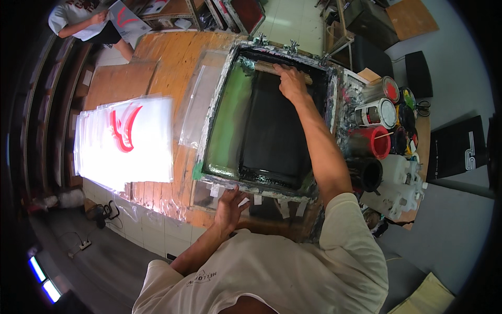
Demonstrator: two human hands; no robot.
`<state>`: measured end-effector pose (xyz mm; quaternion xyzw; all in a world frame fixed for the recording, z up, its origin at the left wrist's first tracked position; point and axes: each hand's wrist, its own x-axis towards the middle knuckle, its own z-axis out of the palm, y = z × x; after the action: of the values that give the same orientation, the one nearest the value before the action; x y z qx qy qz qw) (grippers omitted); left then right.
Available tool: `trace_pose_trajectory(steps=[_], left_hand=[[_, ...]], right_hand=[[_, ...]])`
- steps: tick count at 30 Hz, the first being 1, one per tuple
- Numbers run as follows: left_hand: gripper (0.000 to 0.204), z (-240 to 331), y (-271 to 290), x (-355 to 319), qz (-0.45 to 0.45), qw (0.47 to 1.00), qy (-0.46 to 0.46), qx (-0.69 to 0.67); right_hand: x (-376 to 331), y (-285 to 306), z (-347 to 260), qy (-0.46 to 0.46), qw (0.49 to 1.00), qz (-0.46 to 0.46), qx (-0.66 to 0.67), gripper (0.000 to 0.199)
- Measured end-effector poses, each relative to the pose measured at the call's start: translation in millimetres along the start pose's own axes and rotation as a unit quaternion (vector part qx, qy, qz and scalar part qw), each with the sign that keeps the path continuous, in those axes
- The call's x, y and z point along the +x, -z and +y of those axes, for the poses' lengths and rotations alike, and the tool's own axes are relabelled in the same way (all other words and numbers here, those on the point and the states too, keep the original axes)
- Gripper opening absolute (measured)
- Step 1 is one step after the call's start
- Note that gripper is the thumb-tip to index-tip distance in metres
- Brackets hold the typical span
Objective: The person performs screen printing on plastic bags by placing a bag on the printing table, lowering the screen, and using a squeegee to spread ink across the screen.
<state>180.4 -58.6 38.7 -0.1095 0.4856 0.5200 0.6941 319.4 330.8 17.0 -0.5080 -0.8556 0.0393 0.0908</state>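
Right hand (pixel 291 81): fingers curled down and closed over the wooden-handled squeegee (pixel 273 68), which lies across the far end of the screen. Palm faces down, arm stretched over the mesh.

Left hand (pixel 230 205): fingers spread loosely, resting against the near rail of the ink-crusted rectangular screen-printing frame (pixel 222 91). It touches the frame edge but is not wrapped around anything.

The frame sits flat on the wooden plank bench (pixel 172 57), roughly centre. The mesh inside is covered in black ink, with a green strip along the left side.

Hard to make out: the squeegee blade is hidden under the right hand and the dark ink; only the handle's left part shows. What lies under the mesh is not visible. The near rail is partly blocked by the left hand and the person's cream shirt.

Around it:
- Clear plastic sheet (pixel 201 99) on the bench, just left of the frame.
- Stack of white glossy sheets with a red curved print (pixel 125 141) further left.
- Open ink cans and tubs, red and black (pixel 377 123), crowded just right of the frame.
- Black cylindrical container (pixel 366 174) near the right elbow.
- Another person in a white shirt (pixel 78 21), at the far-left corner, holds a white printed sheet.
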Motion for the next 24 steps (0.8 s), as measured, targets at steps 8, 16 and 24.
trace_pose_trajectory(steps=[8,16,24], left_hand=[[0.021,5.7,-5.1,-11.2,-0.037,0.997,-0.030,0.056],[0.042,-0.9,-5.0,1.4,-0.036,0.995,-0.040,0.085],[0.036,-11.6,5.1,27.5,0.028,0.996,-0.024,0.076]], right_hand=[[-172.8,39.7,-86.8,0.069,0.995,0.008,0.070,0.057],[-279.9,89.1,-146.5,-0.043,0.973,-0.170,0.153,0.062],[-298.5,20.7,-145.2,-0.031,0.996,0.008,0.081,0.047]])
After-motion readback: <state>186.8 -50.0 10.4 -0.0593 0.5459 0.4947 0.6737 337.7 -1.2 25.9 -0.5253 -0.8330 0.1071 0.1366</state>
